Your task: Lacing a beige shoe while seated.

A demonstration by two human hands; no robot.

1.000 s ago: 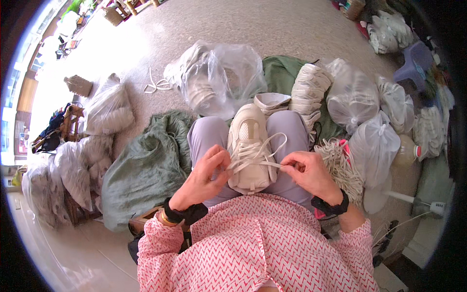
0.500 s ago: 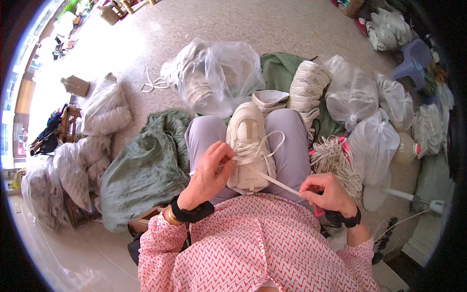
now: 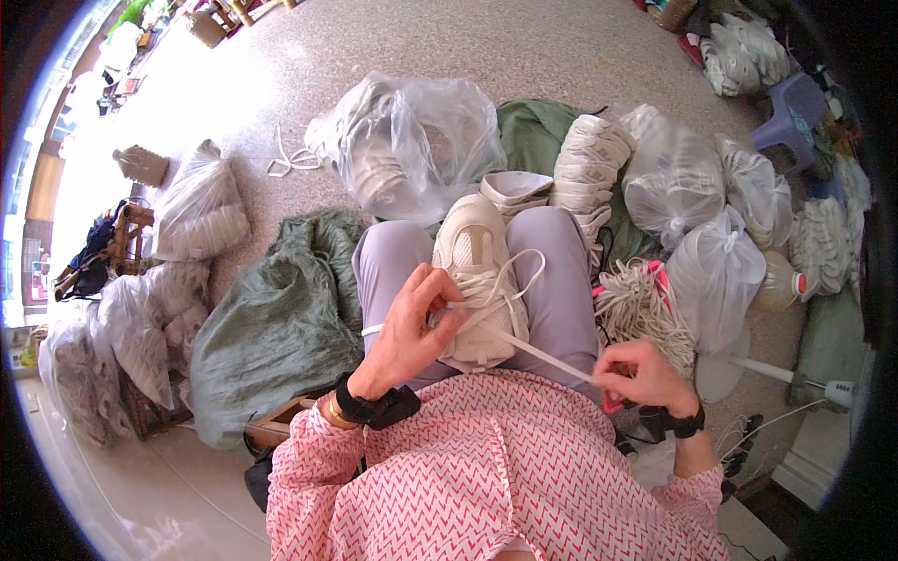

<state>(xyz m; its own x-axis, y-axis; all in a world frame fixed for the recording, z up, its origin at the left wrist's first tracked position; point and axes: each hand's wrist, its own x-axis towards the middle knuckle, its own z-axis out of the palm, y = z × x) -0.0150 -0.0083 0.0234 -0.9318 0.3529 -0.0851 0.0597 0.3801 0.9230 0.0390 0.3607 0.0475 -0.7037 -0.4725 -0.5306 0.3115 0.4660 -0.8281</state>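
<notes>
Cream shoe (image 3: 470,224) sole-down between knees (image 3: 558,245), toe pointing far. Right hand (image 3: 644,377), near right, pinches lace (image 3: 543,352) stretched straight from shoe. Left hand (image 3: 410,327) at shoe's left side, fingers closed on lace. Lace bundle (image 3: 645,304) right; green cloth (image 3: 267,332) left; clear bag (image 3: 449,131) far.

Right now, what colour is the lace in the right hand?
The lace is off-white; it shows in the head view.

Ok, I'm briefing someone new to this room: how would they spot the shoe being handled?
Find the pink-patterned top, then the lavender trousers beyond it. Between the knees sits a cream sneaker, toe pointing away. Unlike the row of pale shoes beyond, it has a flat lace stretched from it to the right hand.
</notes>
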